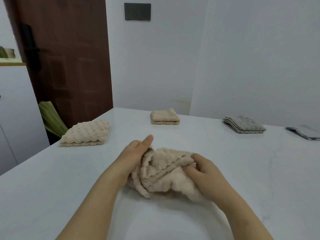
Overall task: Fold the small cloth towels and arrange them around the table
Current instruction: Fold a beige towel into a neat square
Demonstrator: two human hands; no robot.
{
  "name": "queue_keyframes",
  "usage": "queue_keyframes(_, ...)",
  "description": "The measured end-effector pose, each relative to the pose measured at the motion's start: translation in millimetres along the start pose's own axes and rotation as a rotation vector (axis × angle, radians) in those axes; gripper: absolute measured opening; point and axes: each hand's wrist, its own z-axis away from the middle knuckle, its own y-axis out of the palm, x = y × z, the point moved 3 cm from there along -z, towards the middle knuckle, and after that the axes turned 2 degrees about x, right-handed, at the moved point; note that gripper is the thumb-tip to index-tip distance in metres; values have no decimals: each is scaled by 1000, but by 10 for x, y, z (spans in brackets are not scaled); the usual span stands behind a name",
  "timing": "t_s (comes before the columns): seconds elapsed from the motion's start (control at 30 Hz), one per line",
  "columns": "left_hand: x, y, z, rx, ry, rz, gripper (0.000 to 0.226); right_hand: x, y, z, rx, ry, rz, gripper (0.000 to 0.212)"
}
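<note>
Mid-fold at centre frame: gripping the crumpled beige towel (pixel 164 172) on the table (pixel 52 187), with the left hand (pixel 133 153) clamped on its left edge and the right hand (pixel 206 175) curled round its right. Next, probably: spreading flat, aligning corners.

The white smooth bench (pixel 52 179) lies bare at the near left and near right; the middle is taken by the crumpled beige cloth towel (pixel 164 172); behind, apart and with open gaps between, sit the folded beige bobbled towel (pixel 84 133), the folded beige ribbed towel (pixel 164 116), the folded grey knitted towel (pixel 244 124) and the flat grey towel (pixel 304 132) at the right edge.
</note>
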Motion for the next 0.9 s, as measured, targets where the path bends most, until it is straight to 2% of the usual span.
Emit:
queue_keyframes(0.03, -12, 29, 32, 117, -32, 49, 60, -21, -47, -16, -23, 42, -141, 21)
queue_keyframes(0.1, -15, 70, 115, 357, -89, 159, 42, -41, -141, -74, -28, 131, -441, 22)
queue_keyframes(0.17, -17, 96, 131, 470, -77, 260, 34, -24, -179, -85, 42, 201, -717, 23)
queue_keyframes(0.2, -18, 99, 116, 474, -60, 334, 34, -25, -169, -69, 104, 223, -892, 11)
queue_keyframes(0.23, -4, 84, 76, 438, -59, 421, 32, 43, -154, -35, 164, 239, -1106, 15)
queue_keyframes(0.27, 27, 66, 19, 372, -71, 484, 30, 61, -161, -9, 174, 255, -1305, 41)
queue_keyframes(0.3, 60, 54, -29, 286, -102, 515, 30, 41, -168, -8, 139, 278, -1425, 58)
queue_keyframes(0.33, 106, 27, -74, 171, -129, 490, 32, -22, -181, -19, 81, 303, -1420, 58)
queue_keyframes(0.37, 142, -4, -91, 36, -145, 413, 31, -82, -186, -20, 19, 356, -1317, 50)
queue_keyframes(0.43, 199, -80, -101, -212, -125, 98, 33, -162, -145, 0, -69, 450, -853, 48)
queue_keyframes(0.5, 168, -74, -87, -197, -59, -161, 61, -198, -87, -7, -83, 400, -403, 52)
queue_keyframes(0.57, 144, -24, -75, -84, 8, -313, 73, -186, -30, 3, -35, 287, -97, 53)
queue_keyframes(0.63, 156, -16, -97, -63, 78, -474, 62, -181, -9, 1, 2, 223, 140, 41)
queue_keyframes(0.7, 169, -60, -124, -172, 124, -560, 43, -194, -58, -11, -51, 239, 238, 28)
queue_keyframes(0.8, 209, -119, -134, -342, 94, -546, 21, -208, -206, 24, -201, 343, 370, 16)
queue_keyframes(0.9, 213, -151, -122, -407, 101, -710, 20, -191, -302, 56, -285, 391, 615, 15)
